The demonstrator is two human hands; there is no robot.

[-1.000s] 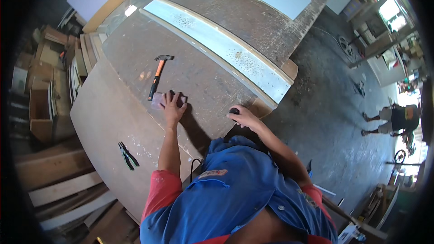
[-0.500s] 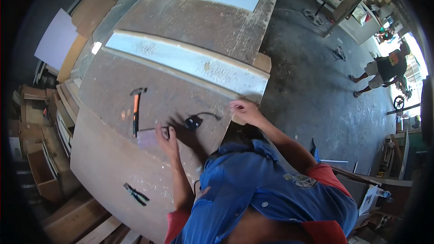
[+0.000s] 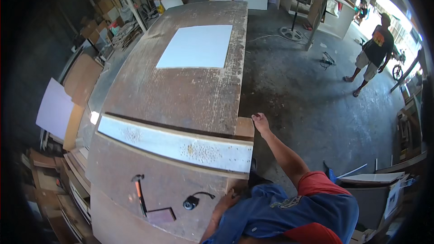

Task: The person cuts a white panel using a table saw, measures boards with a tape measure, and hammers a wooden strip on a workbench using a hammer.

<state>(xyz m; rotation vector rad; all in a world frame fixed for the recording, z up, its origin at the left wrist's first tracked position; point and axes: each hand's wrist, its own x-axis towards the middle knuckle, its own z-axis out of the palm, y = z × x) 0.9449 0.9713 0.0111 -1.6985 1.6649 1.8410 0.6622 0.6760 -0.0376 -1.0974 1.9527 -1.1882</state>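
The right hand (image 3: 260, 123) is just beside a wood piece (image 3: 245, 127). Its fingers are curled, but I cannot tell if they hold anything. The left hand (image 3: 226, 201) is at the table's (image 3: 194, 92) edge; I cannot tell its grip. The long white board (image 3: 156, 142) lies across the table, its right end between the hands. A hammer (image 3: 139, 194) lies nearby.

No readable lettering or numbers.

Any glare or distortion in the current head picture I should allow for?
Head view: daylight washes out the opening at upper right; head view: the fisheye seems to bow the white-floored trough; head view: the picture's rim goes black, but the hammer reads clearly.
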